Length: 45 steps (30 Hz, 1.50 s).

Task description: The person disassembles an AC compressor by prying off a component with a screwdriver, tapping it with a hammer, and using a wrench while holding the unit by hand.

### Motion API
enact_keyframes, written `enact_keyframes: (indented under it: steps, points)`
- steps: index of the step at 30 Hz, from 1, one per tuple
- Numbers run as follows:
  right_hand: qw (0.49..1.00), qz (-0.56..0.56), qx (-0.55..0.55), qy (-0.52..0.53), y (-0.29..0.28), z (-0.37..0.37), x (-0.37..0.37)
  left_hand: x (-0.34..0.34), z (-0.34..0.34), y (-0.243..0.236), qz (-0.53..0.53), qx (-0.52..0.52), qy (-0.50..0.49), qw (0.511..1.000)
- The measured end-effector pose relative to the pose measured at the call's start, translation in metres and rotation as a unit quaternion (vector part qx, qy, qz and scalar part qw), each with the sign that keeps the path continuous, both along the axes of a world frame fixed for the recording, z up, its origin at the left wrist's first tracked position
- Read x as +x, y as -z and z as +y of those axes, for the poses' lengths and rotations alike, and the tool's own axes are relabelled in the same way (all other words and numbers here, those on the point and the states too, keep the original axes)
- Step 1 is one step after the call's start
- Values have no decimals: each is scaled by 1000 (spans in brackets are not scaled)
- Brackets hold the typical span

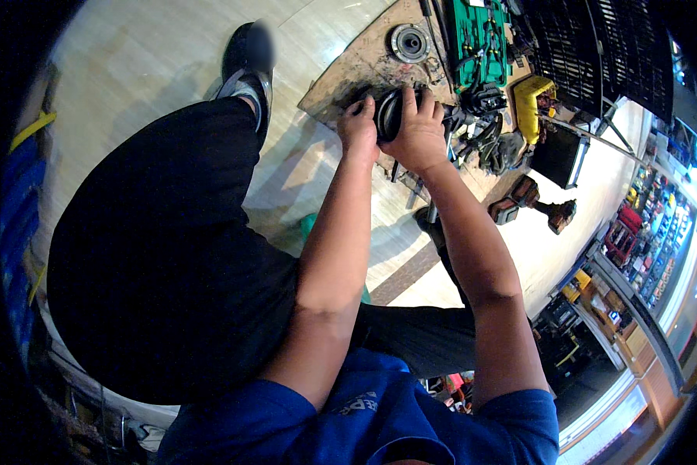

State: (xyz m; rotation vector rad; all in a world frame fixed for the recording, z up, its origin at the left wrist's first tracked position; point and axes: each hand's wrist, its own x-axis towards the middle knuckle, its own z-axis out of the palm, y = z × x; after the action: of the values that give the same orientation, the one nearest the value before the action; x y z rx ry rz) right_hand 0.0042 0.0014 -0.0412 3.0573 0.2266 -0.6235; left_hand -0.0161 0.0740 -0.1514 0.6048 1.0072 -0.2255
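Above a stained cardboard sheet (345, 70), a black round part with a ringed edge (389, 116) sits between my two hands. My right hand (420, 133) grips its right side, fingers spread over the top. At its left side, my left hand (358, 133) is closed with the fingers curled, up against the part. Its underside and the fingertips beneath are hidden. Just beyond my hands, a round metal flange with a central hole (409, 43) lies flat on the cardboard.
An opened green tool case (479, 46) lies at the far right of the cardboard, near a yellow-handled object (528, 105). Dark loose parts (500, 151) crowd the area right of my hands. A cordless power tool (550, 209) rests on the floor. My shoe (248, 66) stands at left.
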Motion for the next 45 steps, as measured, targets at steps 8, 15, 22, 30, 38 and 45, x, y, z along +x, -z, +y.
enact_keyframes:
  steps: [8,15,22,30,38,45]
  points:
    - [999,4,12,-53,-2,-7,-1,4,6,7,16,-94,-29,995]
    - [942,-59,296,145,-8,-71,-14,4,16,8,21,-138,-2,990]
    - [812,-24,432,391,63,-86,-107,35,13,-41,-135,422,314,840]
    - [630,-127,561,521,132,-52,-102,24,-36,-95,-198,601,634,445]
    - [327,-108,656,672,148,-22,-79,18,-65,-112,-211,678,660,246]
    - [382,-26,603,700,100,-41,-62,27,-59,-108,-227,653,704,162]
